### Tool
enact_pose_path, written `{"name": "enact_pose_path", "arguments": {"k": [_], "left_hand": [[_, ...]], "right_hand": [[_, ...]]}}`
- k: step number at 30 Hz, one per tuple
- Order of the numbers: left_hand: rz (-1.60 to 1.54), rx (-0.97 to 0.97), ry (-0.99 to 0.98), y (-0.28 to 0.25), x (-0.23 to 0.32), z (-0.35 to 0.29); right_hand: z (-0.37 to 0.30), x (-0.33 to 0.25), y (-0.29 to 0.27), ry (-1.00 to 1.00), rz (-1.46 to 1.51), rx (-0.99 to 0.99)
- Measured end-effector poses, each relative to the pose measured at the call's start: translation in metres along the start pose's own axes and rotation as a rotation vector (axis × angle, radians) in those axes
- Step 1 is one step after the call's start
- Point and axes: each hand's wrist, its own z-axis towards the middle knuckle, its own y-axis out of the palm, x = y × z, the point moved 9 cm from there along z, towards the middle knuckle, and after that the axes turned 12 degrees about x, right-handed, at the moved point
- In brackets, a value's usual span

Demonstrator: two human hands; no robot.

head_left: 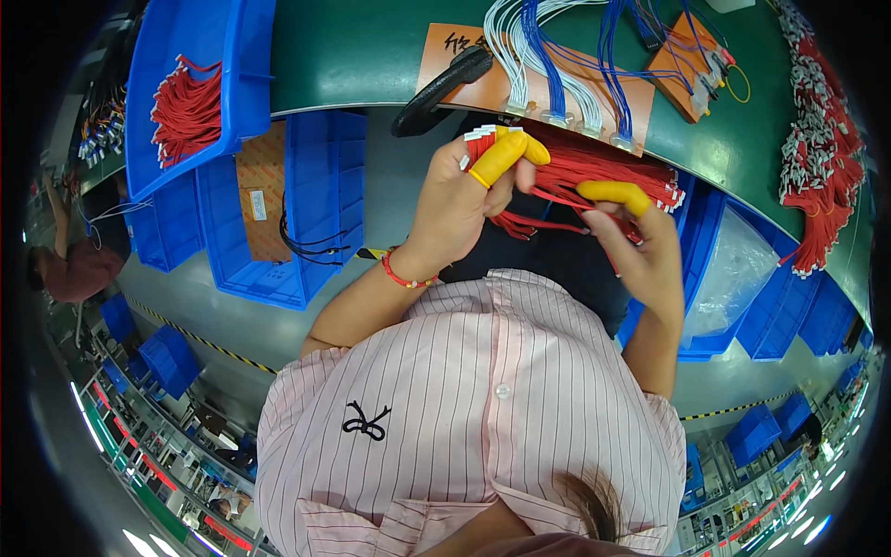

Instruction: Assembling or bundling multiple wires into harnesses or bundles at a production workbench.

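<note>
My left hand (452, 206) is closed around white-tipped red wires (477, 147), their small connectors poking out beside its thumb. Yellow finger cots (501, 158) cover some of its digits. To the right, my right hand (652, 258) pinches a few red wires between its thumb and a finger in a yellow cot (617, 193). A thick bundle of red wires (603, 165) stretches between and behind both hands at the bench's front edge. White connectors (670, 193) end it on the right. The other fingers of my right hand are partly hidden.
On the green bench (362, 56) lie a black-handled tool (444, 90), white and blue cables (557, 65) and an orange board (682, 70). Red wires fill a blue bin (246, 84) at left and a heap (821, 176) at right. Blue crates (320, 195) stand below. Another person (79, 251) sits far left.
</note>
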Motion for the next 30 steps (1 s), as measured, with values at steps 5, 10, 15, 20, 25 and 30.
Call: {"name": "enact_pose_path", "arguments": {"k": [5, 10, 15, 20, 25, 30], "left_hand": [[0.069, 0.075, 0.06, -0.009, 0.002, 0.01], [0.1, 0.102, 0.058, -0.013, 0.004, 0.012], [0.145, 0.108, 0.061, -0.01, 0.01, 0.013], [0.039, 0.175, 0.072, -0.009, 0.01, 0.014], [-0.05, 0.102, -0.013, -0.004, 0.008, 0.015], [-0.021, -0.06, -0.105, -0.004, 0.011, 0.012]], "right_hand": [[-0.004, 0.04, -0.042, 0.229, 0.35, 0.151], [-0.001, 0.041, -0.022, 0.214, 0.946, 0.066], [0.005, 0.03, 0.011, 0.211, 0.932, 0.076], [0.011, 0.029, 0.012, 0.233, 0.745, 0.195], [0.013, 0.035, -0.002, 0.253, 0.748, 0.357], [0.015, 0.036, -0.003, 0.279, 0.723, 0.407]]}}
